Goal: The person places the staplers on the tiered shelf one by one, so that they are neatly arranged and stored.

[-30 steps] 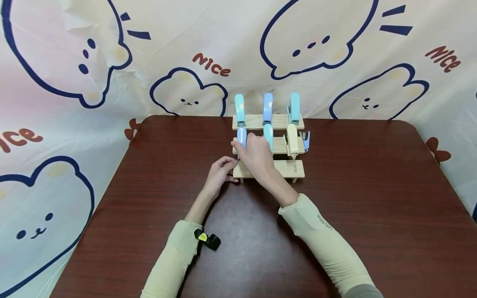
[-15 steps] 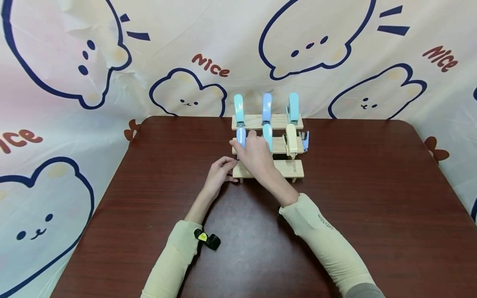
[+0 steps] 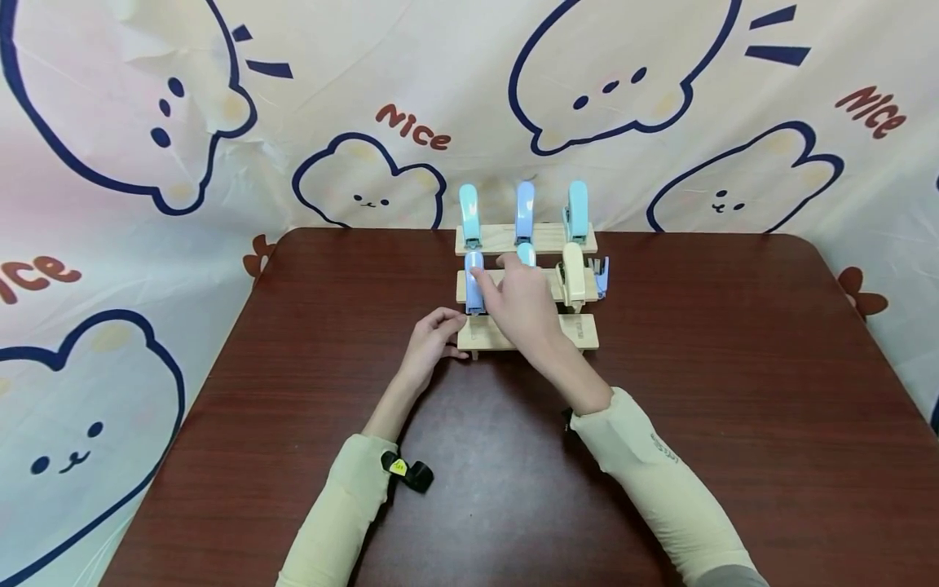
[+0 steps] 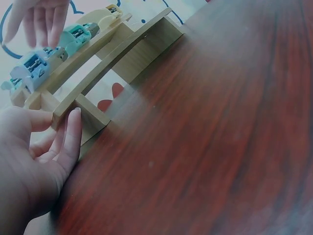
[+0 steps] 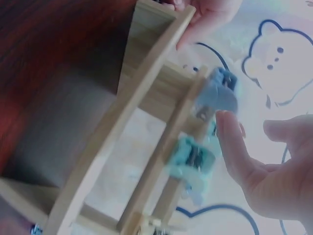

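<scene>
A tiered wooden rack [image 3: 480, 333] stands at the back of the table, bearing several staplers. My left hand [image 3: 433, 342] holds the left end of its front tier; in the left wrist view the thumb lies at the board's end and the fingers below it. Over the middle tier is my right hand [image 3: 522, 303], with fingers apart from the thumb and nothing between them in the right wrist view [image 5: 279, 186]. To its left stands a blue stapler [image 3: 474, 287]. A teal stapler [image 3: 526, 253] is mostly hidden behind it, and a cream stapler [image 3: 575, 273] stands to its right.
Along the back tier are a teal stapler [image 3: 469, 216], a blue stapler [image 3: 524, 210] and a larger teal stapler [image 3: 578, 210]. A small blue item [image 3: 602, 277] is at the rack's right end. Behind hangs a printed cloth [image 3: 469, 98]. The brown table [image 3: 469, 505] extends forward.
My right hand has moved right, from beside the blue stapler to in front of the teal one, uncovering more of the blue stapler. My left hand stays at the rack's end.
</scene>
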Demonstrator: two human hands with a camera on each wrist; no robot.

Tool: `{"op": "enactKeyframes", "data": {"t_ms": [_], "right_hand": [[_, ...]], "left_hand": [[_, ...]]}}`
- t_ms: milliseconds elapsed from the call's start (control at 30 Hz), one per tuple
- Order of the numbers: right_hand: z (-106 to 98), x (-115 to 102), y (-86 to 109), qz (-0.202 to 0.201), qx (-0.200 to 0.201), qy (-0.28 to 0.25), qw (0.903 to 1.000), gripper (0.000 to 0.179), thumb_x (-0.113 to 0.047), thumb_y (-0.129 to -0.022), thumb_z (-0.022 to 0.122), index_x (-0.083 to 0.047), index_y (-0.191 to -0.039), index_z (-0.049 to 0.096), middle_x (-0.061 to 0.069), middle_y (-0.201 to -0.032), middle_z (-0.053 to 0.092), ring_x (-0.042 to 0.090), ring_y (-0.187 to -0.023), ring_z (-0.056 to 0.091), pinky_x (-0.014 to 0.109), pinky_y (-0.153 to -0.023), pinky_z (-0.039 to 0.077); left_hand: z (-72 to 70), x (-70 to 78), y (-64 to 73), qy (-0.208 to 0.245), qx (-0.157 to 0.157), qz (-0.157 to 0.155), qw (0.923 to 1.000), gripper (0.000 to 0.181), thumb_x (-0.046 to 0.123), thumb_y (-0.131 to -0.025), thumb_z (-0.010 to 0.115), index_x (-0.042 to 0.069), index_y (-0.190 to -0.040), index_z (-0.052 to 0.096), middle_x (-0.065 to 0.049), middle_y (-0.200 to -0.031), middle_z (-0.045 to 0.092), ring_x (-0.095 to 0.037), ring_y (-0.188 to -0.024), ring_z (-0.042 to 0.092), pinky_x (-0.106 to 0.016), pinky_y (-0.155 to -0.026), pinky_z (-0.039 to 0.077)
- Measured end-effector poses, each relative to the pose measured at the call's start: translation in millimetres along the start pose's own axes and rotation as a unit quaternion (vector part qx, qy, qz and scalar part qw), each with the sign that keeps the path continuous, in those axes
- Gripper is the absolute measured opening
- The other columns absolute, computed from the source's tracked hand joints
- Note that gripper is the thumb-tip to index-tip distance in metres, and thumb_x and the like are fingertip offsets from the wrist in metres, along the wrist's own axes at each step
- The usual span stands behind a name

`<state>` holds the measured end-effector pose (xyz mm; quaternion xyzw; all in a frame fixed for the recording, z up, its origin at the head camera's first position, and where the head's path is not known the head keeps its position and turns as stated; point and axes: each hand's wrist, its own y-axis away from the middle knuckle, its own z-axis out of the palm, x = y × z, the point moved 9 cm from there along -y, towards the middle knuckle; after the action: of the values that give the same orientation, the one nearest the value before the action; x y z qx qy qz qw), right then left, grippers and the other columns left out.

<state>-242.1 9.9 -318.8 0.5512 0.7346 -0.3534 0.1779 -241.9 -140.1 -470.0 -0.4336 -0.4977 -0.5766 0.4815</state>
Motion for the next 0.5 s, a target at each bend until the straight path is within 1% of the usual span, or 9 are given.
{"op": "enactKeyframes", "data": {"t_ms": [67,133,267,367,500], "right_hand": [[-12.1,2.3,0.8,-0.005,0.019,-0.011,0.9998,0.048,-0.033,-0.105,0.063,0.013,-0.121,0.064,0.009,-0.064,0.065,0.019,-0.053,0.061,0.030,-0.046,0.052],[-24.5,6.5,0.9,-0.013,0.041,-0.018,0.9989,0.047,-0.032,-0.105,0.063,0.013,-0.118,0.065,0.011,-0.068,0.068,0.021,-0.057,0.064,0.034,-0.053,0.056],[-51.3,19.7,0.8,-0.033,0.097,-0.038,0.9940,0.038,-0.025,-0.104,0.065,0.013,-0.110,0.069,0.015,-0.070,0.068,0.026,-0.059,0.065,0.040,-0.060,0.059],[-70.0,35.5,1.0,-0.028,0.132,-0.042,0.9899,0.033,-0.021,-0.103,0.066,0.011,-0.107,0.070,0.014,-0.067,0.068,0.025,-0.055,0.065,0.035,-0.055,0.056],[-88.0,63.7,0.1,0.020,0.142,-0.055,0.9882,0.035,-0.026,-0.105,0.063,0.008,-0.109,0.071,0.013,-0.066,0.068,0.018,-0.050,0.064,0.020,-0.045,0.048]], "left_hand": [[0.3,0.2,0.0,0.000,0.001,0.000,1.0000,0.017,0.011,-0.104,0.061,-0.005,-0.107,0.064,-0.005,-0.095,0.059,-0.013,-0.070,0.058,-0.027,-0.056,0.062],[0.5,0.2,0.0,-0.001,0.001,0.001,1.0000,0.016,0.010,-0.104,0.061,-0.005,-0.106,0.064,-0.006,-0.096,0.059,-0.013,-0.070,0.057,-0.027,-0.056,0.062],[0.6,0.4,0.5,-0.006,0.002,0.001,1.0000,0.014,0.010,-0.103,0.061,-0.004,-0.106,0.064,-0.006,-0.100,0.060,-0.013,-0.072,0.058,-0.028,-0.057,0.062],[0.4,-0.1,0.6,-0.009,0.002,0.000,1.0000,0.015,0.011,-0.104,0.061,-0.003,-0.106,0.065,-0.007,-0.101,0.059,-0.013,-0.073,0.058,-0.028,-0.058,0.062],[0.1,-0.7,0.6,-0.009,0.003,-0.002,1.0000,0.016,0.012,-0.104,0.062,-0.004,-0.107,0.065,-0.007,-0.101,0.060,-0.013,-0.074,0.057,-0.028,-0.059,0.062]]}}
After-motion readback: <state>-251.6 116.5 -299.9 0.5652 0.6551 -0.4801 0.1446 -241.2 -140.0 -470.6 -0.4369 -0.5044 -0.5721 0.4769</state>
